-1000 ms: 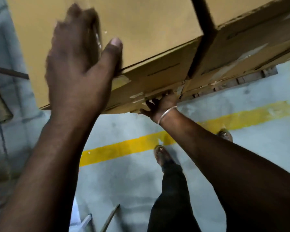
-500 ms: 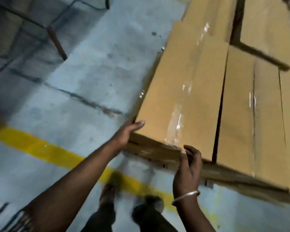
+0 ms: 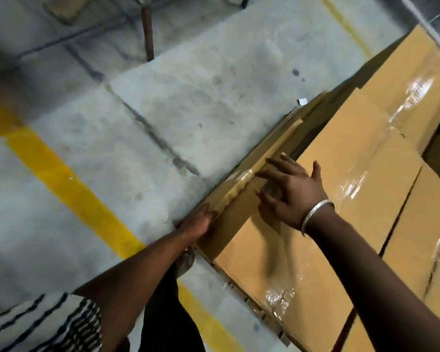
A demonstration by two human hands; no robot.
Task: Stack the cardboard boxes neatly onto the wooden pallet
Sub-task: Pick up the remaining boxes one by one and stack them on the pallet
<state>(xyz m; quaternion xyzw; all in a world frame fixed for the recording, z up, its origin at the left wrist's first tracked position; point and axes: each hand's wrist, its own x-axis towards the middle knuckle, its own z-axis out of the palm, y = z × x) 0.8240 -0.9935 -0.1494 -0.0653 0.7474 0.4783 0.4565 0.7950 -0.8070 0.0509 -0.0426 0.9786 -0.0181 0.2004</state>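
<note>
Left grip (image 3: 198, 223): open, fingers straight and together, laid flat against the upper left edge of the nearest cardboard box (image 3: 277, 270), close to its near corner. Touching there. Fingertips against the near end of a pale cardboard strip (image 3: 267, 162) running along that same edge towards the far side.

Right grip (image 3: 291, 193): open too, fingers spread wide and holding nothing, palm down over the top face of the same box, just beside the strip and further along the edge than the left grip. Blurred, with a soft shadow on the cardboard below; cannot tell whether pressing on the top or hovering just above it. Thin metal bangle (image 3: 315, 215) round that wrist.

So: nearest cardboard box directly under the right grip and just to the right of the left grip, between the two forearms at its near end.

Box itself flush in a layer with its neighbours (image 3: 401, 224), flat tops level, narrow dark gaps between them, shiny clear tape (image 3: 353, 184) across the seams. Whole layer filling the right side of the view, raised a little off the concrete floor (image 3: 201, 97). Underside of the stack in shadow; cannot tell what carries it.

To the left, on the floor, a broad yellow line (image 3: 69, 189) passing under the left forearm. Rusty upright post (image 3: 148, 29) well apart, at the top. Striped sleeve (image 3: 48, 323) at the bottom left corner.
</note>
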